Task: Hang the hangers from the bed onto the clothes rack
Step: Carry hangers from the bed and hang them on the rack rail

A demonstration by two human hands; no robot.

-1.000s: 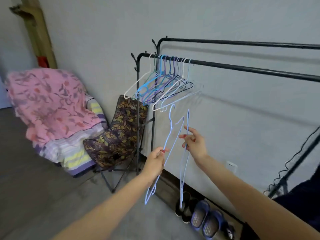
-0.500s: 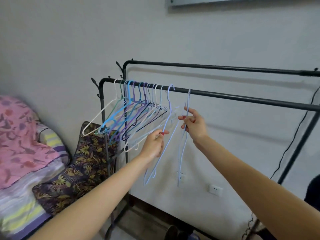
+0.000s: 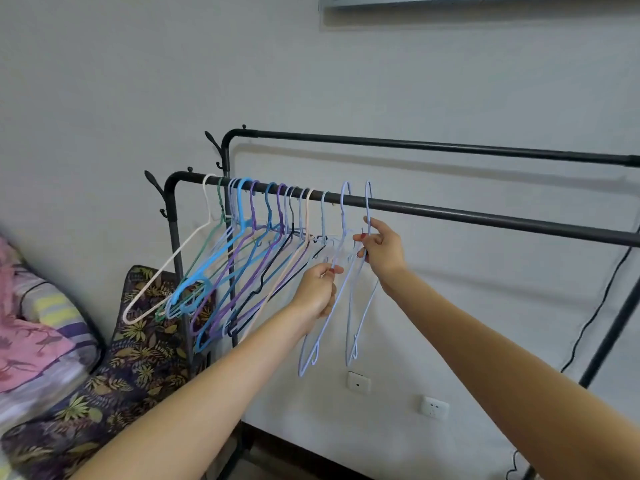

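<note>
A black clothes rack stands against the wall; its front rail carries several coloured hangers bunched at the left end. My left hand pinches one light blue hanger, whose hook reaches over the front rail. Just to the right, my right hand grips the neck of a second light blue hanger, its hook also at the rail. Both hangers dangle edge-on below my hands. The bed is out of view.
A higher back rail runs behind the front one. A leaf-patterned folding chair sits at lower left beside pink and striped bedding. Wall sockets and a black cable lie behind the rack.
Both hands rose from waist height to the front rail, carrying the two light blue hangers upward until their hooks reached the bar. My view moved closer and tilted up.
</note>
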